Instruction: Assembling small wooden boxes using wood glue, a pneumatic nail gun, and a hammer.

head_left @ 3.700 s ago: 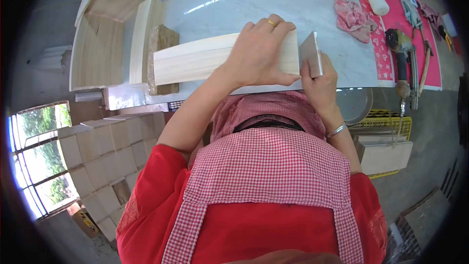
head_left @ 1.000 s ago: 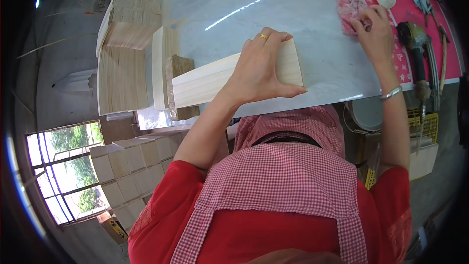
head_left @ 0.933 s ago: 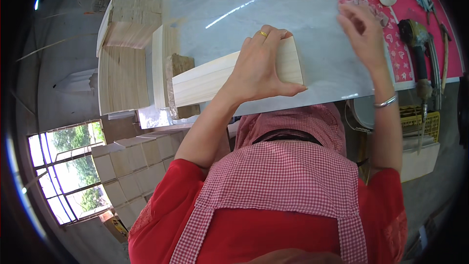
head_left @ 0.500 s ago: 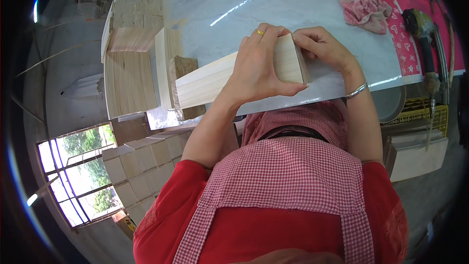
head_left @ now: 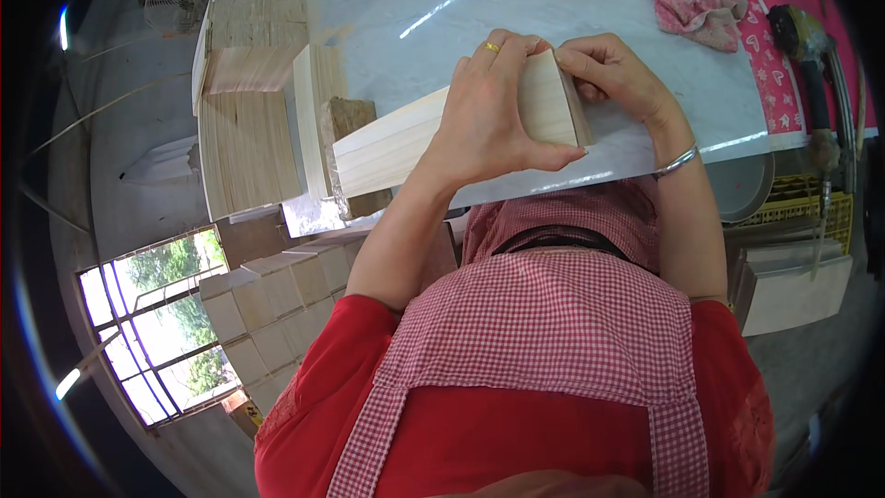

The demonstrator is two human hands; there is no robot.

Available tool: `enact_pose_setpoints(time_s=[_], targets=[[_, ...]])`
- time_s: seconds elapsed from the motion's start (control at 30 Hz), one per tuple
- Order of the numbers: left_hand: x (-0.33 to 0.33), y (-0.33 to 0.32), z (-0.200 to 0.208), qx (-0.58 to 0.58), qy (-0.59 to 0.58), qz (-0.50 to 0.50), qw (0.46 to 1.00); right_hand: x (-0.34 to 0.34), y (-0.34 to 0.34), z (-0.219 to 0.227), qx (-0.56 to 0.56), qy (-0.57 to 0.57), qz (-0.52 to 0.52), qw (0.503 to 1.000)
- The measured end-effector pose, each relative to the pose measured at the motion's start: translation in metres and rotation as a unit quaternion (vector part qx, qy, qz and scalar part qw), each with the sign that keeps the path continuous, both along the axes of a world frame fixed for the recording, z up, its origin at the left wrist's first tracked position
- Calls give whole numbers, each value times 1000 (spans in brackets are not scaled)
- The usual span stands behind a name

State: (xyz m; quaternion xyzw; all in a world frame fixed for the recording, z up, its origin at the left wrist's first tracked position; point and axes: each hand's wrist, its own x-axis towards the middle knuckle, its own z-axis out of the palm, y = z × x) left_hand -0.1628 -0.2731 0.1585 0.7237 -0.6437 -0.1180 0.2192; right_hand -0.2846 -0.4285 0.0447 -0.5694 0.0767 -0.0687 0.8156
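Workshop: power tool (head_left: 813, 83), stacked boards (head_left: 245, 148)

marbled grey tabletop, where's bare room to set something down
Widest: beyond the left hand and its long pale wooden piece, between stacked pale wooden boards and the crumpled pink cloth. Smaller: between the right hand, that cloth and the flat pink sheet. Crowded: the left end (boards, rough brown block) and the sheet (dark handheld tool).

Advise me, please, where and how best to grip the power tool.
I'd take its slim black handle with the right hand, once free, coming from the near edge of the table, since the handle points that way, away from the bulkier head.
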Motion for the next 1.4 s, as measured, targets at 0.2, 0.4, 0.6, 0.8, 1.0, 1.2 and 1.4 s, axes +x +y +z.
enact_pose_setpoints(time_s=[0.2, 0.4, 0.6, 0.8, 1.0, 1.2, 1.4], targets=[[1, -2, 0, -5, 4, -5, 1000, -28, 15, 20, -42, -26, -70, 996], [2, -1, -3, -11, 8, -12, 1000, -36, 18, 15, -16, 18, -9, 1000], [0, -2, -2, -7, 17, -7, 1000, -48, 32, 20, -139, -28, -101, 985], [3, 1, -1, -20, -10, -25, 999, -60, 109, 35, -362, -91, -386, 844], [3, -2, -1, -17, -8, -25, 1000, -54, 117, 26, -429, -115, -455, 772], [3, -1, -2, -14, -7, -17, 1000, -52, 115, 27, -450, -131, -467, 750], [1, 0, -2, -16, -15, -13, 1000, -49, 118, 30, -400, -99, -452, 791]])
